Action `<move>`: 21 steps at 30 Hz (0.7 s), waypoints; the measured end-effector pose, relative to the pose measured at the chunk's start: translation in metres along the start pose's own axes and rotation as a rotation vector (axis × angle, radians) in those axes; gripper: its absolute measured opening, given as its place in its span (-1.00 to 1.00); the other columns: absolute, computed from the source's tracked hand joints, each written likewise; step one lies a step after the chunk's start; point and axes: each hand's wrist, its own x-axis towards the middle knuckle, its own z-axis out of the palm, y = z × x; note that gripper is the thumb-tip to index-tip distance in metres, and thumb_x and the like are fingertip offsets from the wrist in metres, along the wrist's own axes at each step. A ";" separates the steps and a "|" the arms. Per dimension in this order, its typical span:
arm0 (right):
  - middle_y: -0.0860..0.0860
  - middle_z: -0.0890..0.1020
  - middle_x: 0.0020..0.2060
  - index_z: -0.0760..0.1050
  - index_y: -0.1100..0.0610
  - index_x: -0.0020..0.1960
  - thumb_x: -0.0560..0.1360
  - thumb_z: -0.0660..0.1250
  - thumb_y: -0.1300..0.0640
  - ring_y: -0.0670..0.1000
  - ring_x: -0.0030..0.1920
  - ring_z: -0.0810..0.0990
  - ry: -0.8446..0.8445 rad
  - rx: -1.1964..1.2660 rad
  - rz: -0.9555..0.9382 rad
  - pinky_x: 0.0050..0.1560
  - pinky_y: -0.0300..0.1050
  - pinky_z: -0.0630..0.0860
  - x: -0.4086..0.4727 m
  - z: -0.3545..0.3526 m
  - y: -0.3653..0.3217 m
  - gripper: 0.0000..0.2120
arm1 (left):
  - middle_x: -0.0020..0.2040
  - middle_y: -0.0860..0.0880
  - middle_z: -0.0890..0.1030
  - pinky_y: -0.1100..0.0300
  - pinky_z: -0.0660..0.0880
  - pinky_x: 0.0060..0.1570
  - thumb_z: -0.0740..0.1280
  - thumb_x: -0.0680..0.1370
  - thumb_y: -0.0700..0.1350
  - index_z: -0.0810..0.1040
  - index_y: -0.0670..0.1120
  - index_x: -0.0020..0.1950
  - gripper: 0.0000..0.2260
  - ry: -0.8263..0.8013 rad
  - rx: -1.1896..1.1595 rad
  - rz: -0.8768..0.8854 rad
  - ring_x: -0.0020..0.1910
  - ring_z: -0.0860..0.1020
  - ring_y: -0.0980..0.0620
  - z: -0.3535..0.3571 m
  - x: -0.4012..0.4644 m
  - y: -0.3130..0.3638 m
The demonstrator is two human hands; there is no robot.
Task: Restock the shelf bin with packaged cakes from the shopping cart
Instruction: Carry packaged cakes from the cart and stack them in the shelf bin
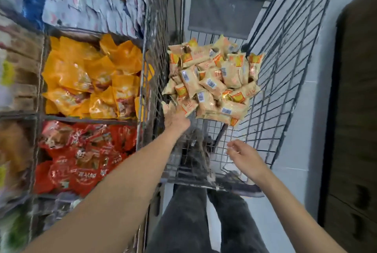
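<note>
A heap of tan and orange packaged cakes (214, 83) lies in the wire shopping cart (285, 89). My left hand (175, 117) reaches into the cart and touches the near left edge of the heap; its fingers are hidden among the packets, so a grip cannot be told. My right hand (242, 155) hovers over the cart's near end with loosely curled fingers, holding nothing. To the left are wire shelf bins: one with orange-yellow packets (87, 77), one with red packets (81, 156).
White packets (91, 3) fill the bin above the yellow one. The cart's grey child-seat flap (226, 7) stands at its far end. A dark wooden cabinet (353, 120) is on the right. My legs in dark trousers (204, 222) stand behind the cart.
</note>
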 end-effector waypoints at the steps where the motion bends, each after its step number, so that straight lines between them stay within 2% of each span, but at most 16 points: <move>1: -0.08 0.52 -0.04 0.41 -0.02 0.06 0.59 0.13 0.11 -0.03 0.01 0.51 -0.003 0.022 0.023 -0.01 -0.13 0.38 0.009 0.002 0.002 -0.88 | 0.39 -0.18 0.33 -0.07 0.33 0.32 0.27 0.53 -0.09 0.24 -0.13 0.44 -0.50 0.012 0.037 0.007 0.37 0.31 -0.19 0.007 0.011 0.002; 3: -0.14 0.52 -0.04 0.41 -0.04 0.07 0.60 0.13 0.10 -0.09 0.00 0.52 -0.002 0.081 0.066 -0.02 -0.16 0.37 0.021 0.003 0.005 -0.88 | 0.43 -0.19 0.28 -0.08 0.29 0.35 0.29 0.53 -0.05 0.18 -0.14 0.48 -0.43 0.016 0.057 0.009 0.42 0.23 -0.19 0.019 0.029 0.003; 6: -0.10 0.54 0.03 0.44 0.01 0.15 0.61 0.14 0.07 -0.07 0.07 0.52 -0.006 0.110 0.098 0.07 -0.14 0.41 0.032 0.005 0.006 -0.83 | 0.45 -0.20 0.25 -0.06 0.23 0.36 0.28 0.54 0.02 0.14 -0.18 0.48 -0.40 0.013 0.152 -0.013 0.44 0.17 -0.19 0.033 0.049 -0.002; 10: -0.04 0.55 0.08 0.42 0.00 0.12 0.60 0.14 0.11 -0.03 0.13 0.52 -0.001 0.160 0.128 0.23 -0.04 0.44 0.039 0.007 0.007 -0.86 | 0.41 -0.19 0.31 0.00 0.19 0.36 0.27 0.55 -0.06 0.18 -0.19 0.46 -0.46 0.119 0.242 0.024 0.41 0.21 -0.17 0.043 0.060 -0.005; 14: -0.04 0.57 0.05 0.42 -0.02 0.13 0.60 0.12 0.11 -0.04 0.06 0.54 0.013 0.146 0.137 0.15 -0.03 0.48 0.044 0.004 0.004 -0.84 | 0.31 -0.17 0.43 0.01 0.28 0.26 0.29 0.53 -0.08 0.29 -0.17 0.36 -0.55 0.152 0.193 0.061 0.32 0.32 -0.15 0.034 0.061 -0.003; 16: -0.05 0.57 0.07 0.44 0.01 0.18 0.59 0.12 0.10 -0.04 0.07 0.55 0.024 0.165 0.148 0.11 -0.08 0.47 0.046 0.005 -0.001 -0.78 | 0.31 -0.14 0.45 0.00 0.31 0.22 0.30 0.51 -0.04 0.28 -0.14 0.38 -0.52 0.120 0.085 0.052 0.29 0.36 -0.16 0.026 0.046 0.001; 18: -0.08 0.59 0.05 0.45 -0.01 0.16 0.58 0.12 0.09 -0.05 0.06 0.56 0.068 0.232 0.140 0.03 -0.13 0.47 0.046 0.005 -0.006 -0.79 | 0.25 -0.11 0.49 0.03 0.39 0.07 0.29 0.51 -0.01 0.24 -0.07 0.38 -0.52 0.091 -0.127 0.019 0.19 0.46 -0.15 0.016 0.021 0.008; 19: -0.10 0.59 0.04 0.44 -0.03 0.15 0.58 0.13 0.09 -0.08 0.06 0.56 0.100 0.298 0.141 0.03 -0.15 0.46 0.044 0.006 -0.010 -0.80 | 0.18 -0.09 0.51 0.09 0.43 -0.08 0.28 0.52 0.00 0.23 -0.03 0.31 -0.59 0.057 -0.260 0.009 0.06 0.54 -0.11 0.011 0.003 0.013; 21: -0.14 0.58 0.07 0.44 -0.07 0.20 0.59 0.15 0.04 -0.15 0.06 0.55 0.141 0.460 0.135 0.11 -0.13 0.46 0.041 0.008 -0.015 -0.78 | 0.01 -0.01 0.54 0.20 0.37 -0.35 0.25 0.54 0.01 0.20 0.08 0.13 -0.74 -0.038 -0.493 0.060 -0.23 0.56 0.05 0.005 -0.032 0.022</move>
